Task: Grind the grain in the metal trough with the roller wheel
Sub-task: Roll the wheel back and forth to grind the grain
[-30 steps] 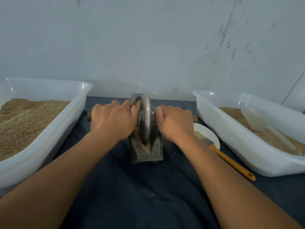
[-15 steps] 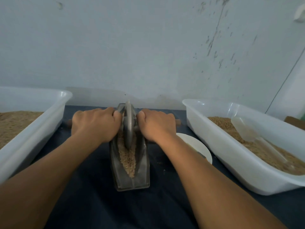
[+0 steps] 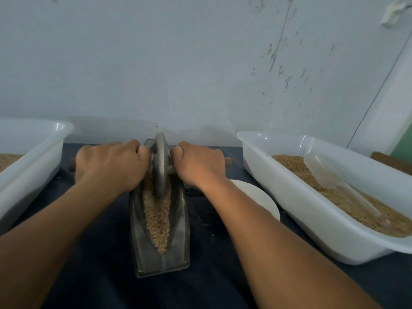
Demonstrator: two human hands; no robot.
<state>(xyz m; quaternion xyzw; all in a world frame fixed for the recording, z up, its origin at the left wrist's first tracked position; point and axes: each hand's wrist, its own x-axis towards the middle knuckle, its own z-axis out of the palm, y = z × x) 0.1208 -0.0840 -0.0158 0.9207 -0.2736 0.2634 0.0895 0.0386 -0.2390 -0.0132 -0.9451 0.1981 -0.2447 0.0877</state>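
A narrow boat-shaped metal trough (image 3: 178, 230) lies lengthwise on the dark cloth, with brown grain (image 3: 157, 217) heaped along its groove. The grey metal roller wheel (image 3: 161, 166) stands upright in the far part of the groove, its rim sunk in the grain. A wooden axle handle runs through the wheel; its ends (image 3: 71, 164) stick out past both fists. My left hand (image 3: 110, 167) grips the handle left of the wheel. My right hand (image 3: 199, 163) grips it on the right.
A white plastic tub (image 3: 33, 157) holding grain stands at the left. Another white tub (image 3: 296, 197) at the right holds grain and a clear plastic scoop (image 3: 327, 175). A white plate (image 3: 256, 197) lies under my right forearm. A pale wall rises just behind.
The wheel has rolled away from me toward the trough's far end, uncovering the grain in the near part. My view has tilted upward, and both hands kept their grip.
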